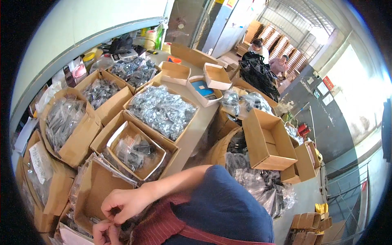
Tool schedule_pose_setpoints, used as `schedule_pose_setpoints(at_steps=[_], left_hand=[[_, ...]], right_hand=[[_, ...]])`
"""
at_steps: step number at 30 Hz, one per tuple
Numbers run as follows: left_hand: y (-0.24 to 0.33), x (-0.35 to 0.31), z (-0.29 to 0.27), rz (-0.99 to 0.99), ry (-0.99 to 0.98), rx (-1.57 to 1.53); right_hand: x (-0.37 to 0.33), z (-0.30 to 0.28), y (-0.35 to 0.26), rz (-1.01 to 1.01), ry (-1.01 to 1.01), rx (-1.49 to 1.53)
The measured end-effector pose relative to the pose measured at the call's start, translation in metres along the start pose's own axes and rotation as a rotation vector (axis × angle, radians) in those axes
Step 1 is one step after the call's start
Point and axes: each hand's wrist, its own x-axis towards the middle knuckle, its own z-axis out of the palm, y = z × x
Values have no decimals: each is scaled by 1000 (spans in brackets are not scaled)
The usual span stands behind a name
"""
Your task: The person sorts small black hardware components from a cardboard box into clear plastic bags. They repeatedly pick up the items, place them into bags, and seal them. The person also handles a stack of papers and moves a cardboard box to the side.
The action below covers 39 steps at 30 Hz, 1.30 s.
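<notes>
My right hand is closed in a pinch, its fingertips meeting those of my left hand. The left hand's fingers are bent and pressed together at the lower edge of the view. Whatever lies between the fingertips is hidden or too small to make out. Both hands are at the near side of an open cardboard box, which shows mostly bare brown cardboard inside. Small dark parts lie partly hidden around the hands. Just beyond is a smaller white-edged box with clear bags of dark parts.
A wide carton is heaped with small bagged parts. More cartons of bagged pieces crowd the left. Shallow trays stand farther back. To the right are a tall empty box and plastic-wrapped goods. Two people are in the background.
</notes>
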Motion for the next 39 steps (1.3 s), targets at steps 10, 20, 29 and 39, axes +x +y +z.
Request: schedule_pose_setpoints(at_steps=[10, 20, 29, 39], left_hand=[[10, 2, -6, 111, 43, 79], [35, 1, -14, -38, 209, 115], [-3, -33, -117, -80, 695, 293], [-48, -54, -136, -410, 523, 1331]], right_hand=[[-2, -15, -7, -103, 82, -39], [-22, -71, -6, 8, 450, 187], [-39, -116, 21, 268, 693, -717], [87, 11, 10, -169, -682, -958]])
